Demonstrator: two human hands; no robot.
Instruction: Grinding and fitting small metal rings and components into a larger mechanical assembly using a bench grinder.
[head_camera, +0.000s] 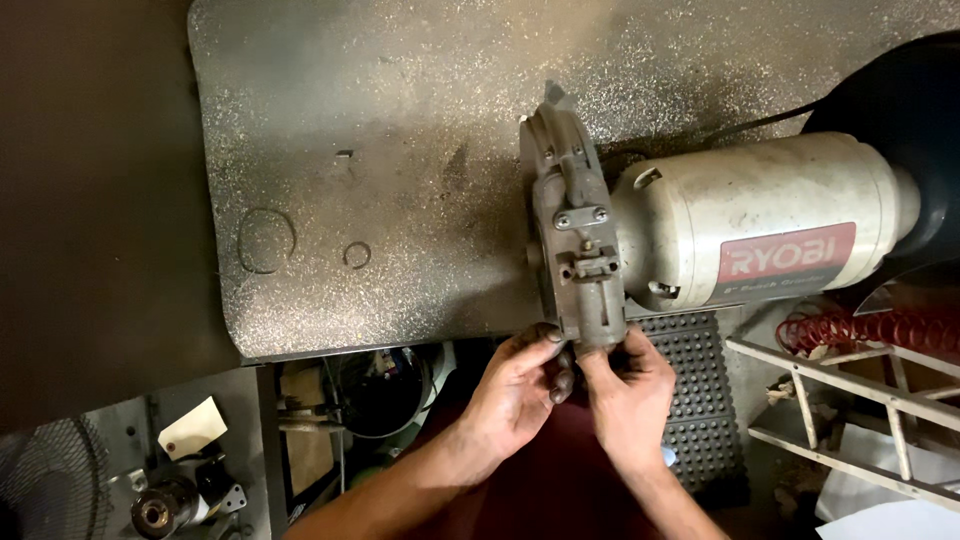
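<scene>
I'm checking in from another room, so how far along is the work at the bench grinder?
Done: nothing clearly finished shows. In hand: left hand and right hand meet at the near end of the wheel guard on the bench grinder; what the fingers pinch is hidden. Left: guard sits mounted, metal dust covers the bench plate.

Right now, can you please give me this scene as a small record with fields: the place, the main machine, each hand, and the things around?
place: metal bench top dusted with grit, seen from above
machine: bench grinder, cream motor body, grey wheel guard at its left end
left hand: fingers at the guard's lower front edge
right hand: fingers at the same edge, beside the left hand; what they pinch is hidden
floor: black rubber mat
right side: red coiled hose on a pale frame
lower left: paper tag, fan grille
</scene>
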